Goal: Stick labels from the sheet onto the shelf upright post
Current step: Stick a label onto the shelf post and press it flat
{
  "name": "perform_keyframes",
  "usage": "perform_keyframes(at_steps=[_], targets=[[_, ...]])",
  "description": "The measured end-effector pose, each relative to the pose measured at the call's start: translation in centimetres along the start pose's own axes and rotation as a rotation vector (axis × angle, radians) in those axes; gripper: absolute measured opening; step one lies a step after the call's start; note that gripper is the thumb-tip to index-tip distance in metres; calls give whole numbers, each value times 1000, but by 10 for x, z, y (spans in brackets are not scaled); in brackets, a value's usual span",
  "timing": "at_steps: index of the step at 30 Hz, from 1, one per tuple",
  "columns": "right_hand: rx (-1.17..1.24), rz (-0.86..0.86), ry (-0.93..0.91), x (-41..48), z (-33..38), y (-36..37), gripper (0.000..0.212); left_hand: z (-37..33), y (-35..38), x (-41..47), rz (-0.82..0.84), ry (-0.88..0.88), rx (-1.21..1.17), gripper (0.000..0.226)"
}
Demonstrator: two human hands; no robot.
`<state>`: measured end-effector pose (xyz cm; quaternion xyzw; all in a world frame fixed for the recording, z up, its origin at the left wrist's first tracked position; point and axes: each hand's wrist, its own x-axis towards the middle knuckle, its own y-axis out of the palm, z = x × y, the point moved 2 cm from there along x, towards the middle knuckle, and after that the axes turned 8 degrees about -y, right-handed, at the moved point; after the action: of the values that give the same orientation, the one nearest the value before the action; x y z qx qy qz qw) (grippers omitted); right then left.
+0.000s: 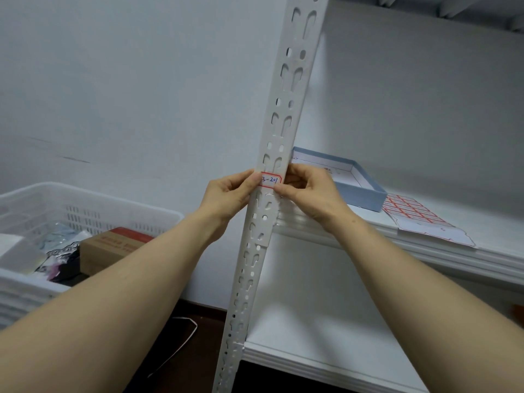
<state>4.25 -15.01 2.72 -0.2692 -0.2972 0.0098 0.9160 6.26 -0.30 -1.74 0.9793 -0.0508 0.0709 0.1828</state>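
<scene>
A white slotted upright post (286, 89) of the shelf runs tilted through the middle of the view. A red-bordered label (270, 180) with blue handwriting lies across the post at hand height. My left hand (228, 195) presses the label's left end with the thumb and curls round the post. My right hand (306, 191) pinches the label's right end against the post's other edge. The label sheet (416, 215), with several red-bordered labels, lies on the shelf board to the right, partly stripped at its near end.
A shallow blue box (360, 191) sits on the white shelf board (487, 236) behind my right hand. A lower shelf board (312, 344) lies below. At left stands a white plastic crate (93, 202) holding a brown carton (113, 246) and bagged items. A white cord lies on the dark floor (184, 336).
</scene>
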Motion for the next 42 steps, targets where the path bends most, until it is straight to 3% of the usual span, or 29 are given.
perform_keyframes(at_steps=[7,13,19,22,25,28,32,36,39,42], targets=[[-212,-182,41,5,-1,17,54,0,1,-2,-17,-52,-22,24],[27,-7,4,-2,1,-1,26,2,3,-5,-36,-7,-4,22],[50,-48,7,2,-3,0,18,-3,6,-6,-20,62,123,10],[-100,-128,-17,2,-3,6,38,-5,7,-7,-29,70,107,10],[-258,-146,-59,2,-2,10,33,-6,8,-7,-37,101,143,13],[-143,-94,-30,1,-5,6,28,-4,7,-8,-23,87,113,7],[-143,-95,-35,2,-8,8,47,-2,3,-7,-20,111,135,19],[-37,-13,-29,2,-9,1,26,-3,8,-5,-42,101,153,25],[4,21,-53,-3,-7,-2,46,-2,14,-4,-116,155,171,18],[-2,32,-52,-5,-2,0,51,-4,14,-6,-90,129,170,12]])
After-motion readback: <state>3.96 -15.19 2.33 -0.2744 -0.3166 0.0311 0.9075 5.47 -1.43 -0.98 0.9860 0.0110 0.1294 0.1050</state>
